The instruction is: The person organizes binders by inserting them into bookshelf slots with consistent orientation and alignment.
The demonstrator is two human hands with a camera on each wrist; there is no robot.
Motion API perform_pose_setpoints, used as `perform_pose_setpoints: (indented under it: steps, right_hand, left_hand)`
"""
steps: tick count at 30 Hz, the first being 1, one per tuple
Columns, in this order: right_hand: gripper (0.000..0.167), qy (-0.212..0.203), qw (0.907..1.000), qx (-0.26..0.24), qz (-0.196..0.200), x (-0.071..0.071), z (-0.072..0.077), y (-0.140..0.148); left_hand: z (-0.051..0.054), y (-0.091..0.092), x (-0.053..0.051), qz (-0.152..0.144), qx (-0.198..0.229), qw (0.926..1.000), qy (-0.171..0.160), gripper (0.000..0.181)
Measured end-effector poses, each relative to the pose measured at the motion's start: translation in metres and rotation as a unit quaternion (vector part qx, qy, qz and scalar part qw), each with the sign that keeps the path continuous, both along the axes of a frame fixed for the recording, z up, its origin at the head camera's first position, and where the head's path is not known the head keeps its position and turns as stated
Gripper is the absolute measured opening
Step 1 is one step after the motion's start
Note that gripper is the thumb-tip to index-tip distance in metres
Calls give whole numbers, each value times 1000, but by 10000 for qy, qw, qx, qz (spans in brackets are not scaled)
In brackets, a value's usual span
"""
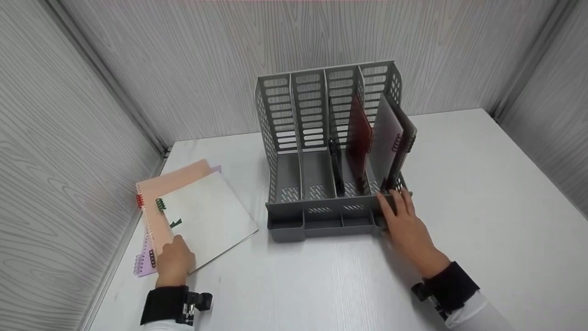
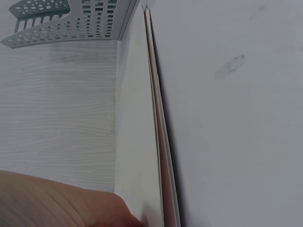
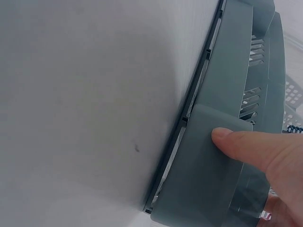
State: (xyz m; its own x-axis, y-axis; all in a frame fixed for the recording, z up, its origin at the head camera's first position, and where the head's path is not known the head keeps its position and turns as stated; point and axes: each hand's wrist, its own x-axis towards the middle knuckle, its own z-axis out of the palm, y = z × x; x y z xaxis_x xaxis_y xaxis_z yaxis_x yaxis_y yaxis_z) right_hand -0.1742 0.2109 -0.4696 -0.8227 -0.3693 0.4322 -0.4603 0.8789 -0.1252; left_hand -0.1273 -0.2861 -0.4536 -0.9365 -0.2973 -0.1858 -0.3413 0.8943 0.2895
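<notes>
At the left, my left hand (image 1: pixel 174 259) grips the near edge of a white-covered spiral notebook (image 1: pixel 206 216) with green rings. The left wrist view shows the thumb on the white cover (image 2: pixel 137 132) and its page edges parted slightly. Under it lie a peach notebook (image 1: pixel 183 177) with red rings and a purple notebook (image 1: pixel 146 257), mostly hidden. My right hand (image 1: pixel 406 232) holds the front right corner of a grey desk file organizer (image 1: pixel 321 204). In the right wrist view its thumb presses the organizer's front wall (image 3: pixel 199 175), while the fingers reach over the rim.
The organizer's right slots hold upright notebooks: a dark one (image 1: pixel 336 161), a red one (image 1: pixel 359 138), and a pale grey one (image 1: pixel 385 133) beside another dark one (image 1: pixel 406 131). Small trays (image 1: pixel 287 233) run along its front. Grey wood-grain panels (image 1: pixel 220 55) enclose the white table (image 1: pixel 285 280).
</notes>
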Motion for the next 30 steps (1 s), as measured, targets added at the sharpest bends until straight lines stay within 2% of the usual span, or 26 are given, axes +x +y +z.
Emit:
perform_pose_setpoints:
  steps: [5,9,13,17,19,22,26,28,30]
  right_hand:
    - [94,3,10000,28,-53,1,0,0]
    - [94,10,10000,31,-35,1,-1,0]
    - [94,-27,10000,62,-58,1,0,0]
    - [94,-106,9998,119,-106,1,1,0]
    - [93,-136,9998,115,-118,0,1,0]
    - [93,-139,9998,94,-118,0,1,0]
    - [94,-80,9999,44,-86,0,1,0]
    - [94,-78,9999,34,-82,0,0,-1]
    - [94,-98,9999,39,-89,0,0,-1]
  left_hand:
    - [1,1,0,66,162,9998,-1,42]
    - [0,1,-1,318,412,9986,-7,55]
    - [1,0,-1,484,690,9964,38,60]
    - [1,-4,-4,618,1331,9892,-23,67]
    - [1,-6,-6,755,1797,9808,-61,66]
    - [1,-10,-10,1011,2453,9642,-45,61]
    - [-1,-15,-12,1245,3012,9454,51,59]
    - [-4,-17,-12,1370,3367,9314,174,61]
    - [-7,-20,-10,1543,3818,9110,247,62]
